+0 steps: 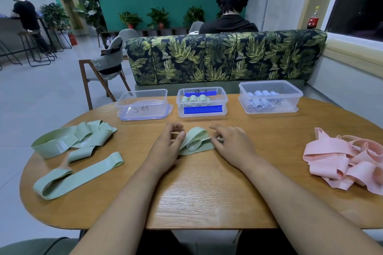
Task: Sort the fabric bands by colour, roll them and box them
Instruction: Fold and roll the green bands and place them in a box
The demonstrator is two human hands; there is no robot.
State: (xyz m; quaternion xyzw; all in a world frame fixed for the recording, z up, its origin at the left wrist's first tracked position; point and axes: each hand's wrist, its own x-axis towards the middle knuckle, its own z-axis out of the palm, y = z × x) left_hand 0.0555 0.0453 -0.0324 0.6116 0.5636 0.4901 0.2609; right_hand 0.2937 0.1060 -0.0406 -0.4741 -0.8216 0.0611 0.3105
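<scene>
Head view: a green band (195, 141) lay near the middle of the wooden table (207, 192), between the two hands. Its long axis ran across the table from left to right. The far part curled up into a loose loop whose opening faced the near left, and a flat tail lay under it toward the near edge.

The left hand (169, 145) sat at the band's left end with its fingers curled and its thumb against the fabric. Whether it actually pinched the band could not be told. The right hand (232, 143) pinched the band's right end with its fingers bent down on it.

Three clear boxes stood in a row along the far edge, apart from the band, with a strip of bare wood between. They were a left box (143, 105), a middle box (202, 102) holding green rolls (195, 98), and a right box (269, 97) holding pale blue rolls (259, 103).

Loose green bands (72, 141) and one long green band (78, 174) lay well to the left, near the table's curved rim. Pink bands (342, 161) were heaped well to the right. Bare wood showed between the forearms and out to the near edge. A leaf-patterned sofa (226, 58) stood just behind the table.
</scene>
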